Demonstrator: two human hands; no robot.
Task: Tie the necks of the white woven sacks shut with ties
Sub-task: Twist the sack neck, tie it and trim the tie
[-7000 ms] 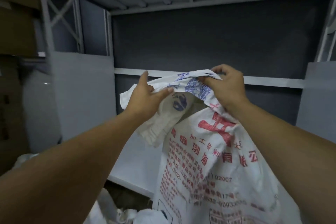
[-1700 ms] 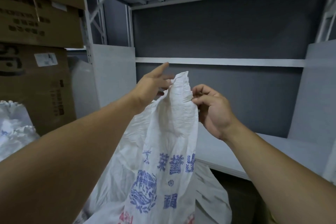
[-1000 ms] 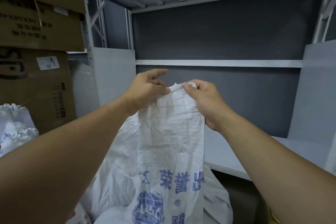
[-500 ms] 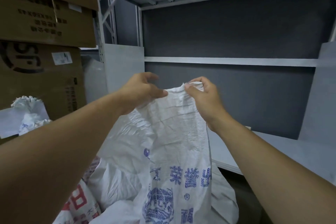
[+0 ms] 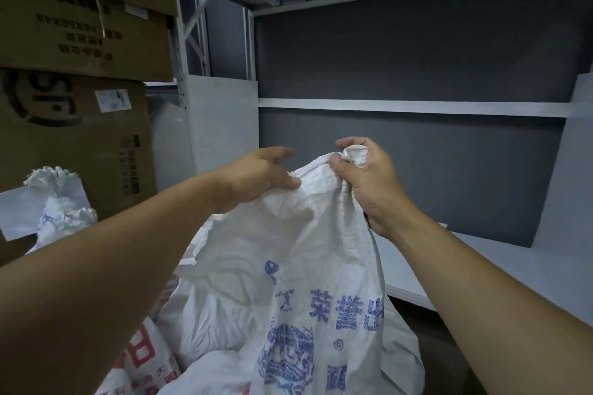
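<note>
A white woven sack (image 5: pixel 298 266) with blue printing hangs upright in front of me, held by its top edge. My right hand (image 5: pixel 365 183) grips a bunched corner of the sack's mouth, and a tuft of fabric sticks out above its fist. My left hand (image 5: pixel 256 179) pinches the top edge just to the left, thumb on the fabric and fingers extended behind it. No tie is visible. A second white sack (image 5: pixel 141 359) with red printing lies at the lower left.
Stacked cardboard boxes (image 5: pixel 80 42) fill the left side. A tied white sack top (image 5: pixel 54 199) sits in front of them. Grey metal shelving (image 5: pixel 414 107) stands behind the sack, with a low shelf board (image 5: pixel 481 269) to the right.
My right hand has gathered the sack's top corner into its fist. The top edge between my hands is shorter and more bunched. The view has shifted slightly.
</note>
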